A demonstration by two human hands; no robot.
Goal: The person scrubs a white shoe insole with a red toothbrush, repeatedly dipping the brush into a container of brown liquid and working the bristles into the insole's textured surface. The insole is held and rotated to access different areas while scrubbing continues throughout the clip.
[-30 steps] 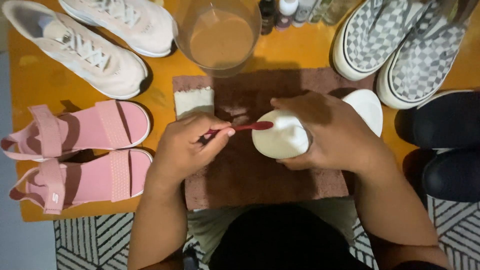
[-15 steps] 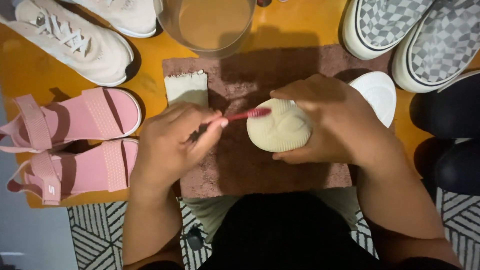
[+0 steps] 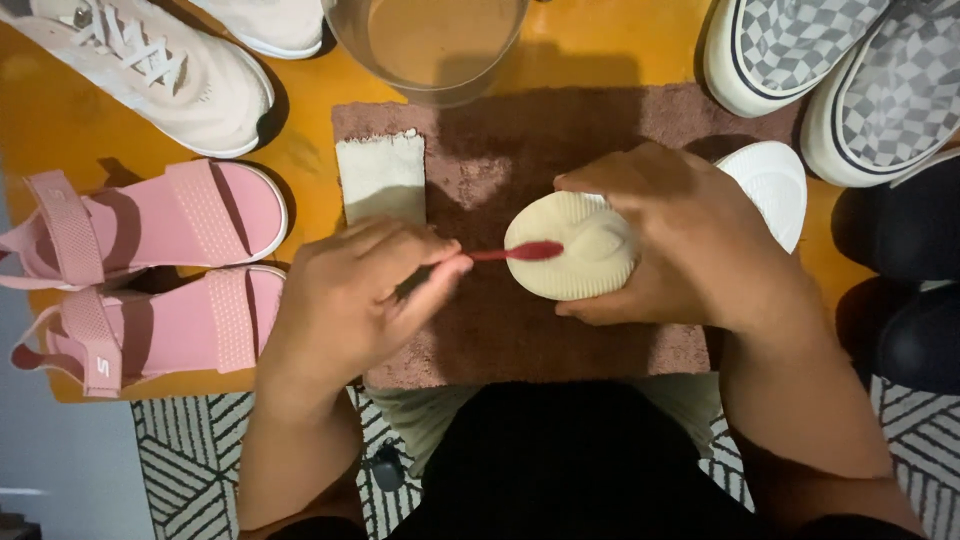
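Left hand [image 3: 350,300] brushing a cream shoe sole [image 3: 572,245] held in the right hand [image 3: 685,245], over a brown towel [image 3: 560,330].

Left fingers pressed together, pinching the handle of a red toothbrush [image 3: 515,252]; brush head lies flat on the ribbed sole, just right of the left fingertips. Right fingers curled around the sole's far edge, thumb underneath the near edge, sole facing up between the two hands, at the towel's centre. A second white sole [image 3: 770,185] pokes out behind the right hand. Folded pale cloth [image 3: 380,175] sits on the towel's left end, above the left hand. Glass bowl of murky water [image 3: 430,45] at the towel's top edge. Pink sandals [image 3: 150,270] left, checkered slip-ons [image 3: 830,70] top right, all on the orange table [image 3: 300,160].
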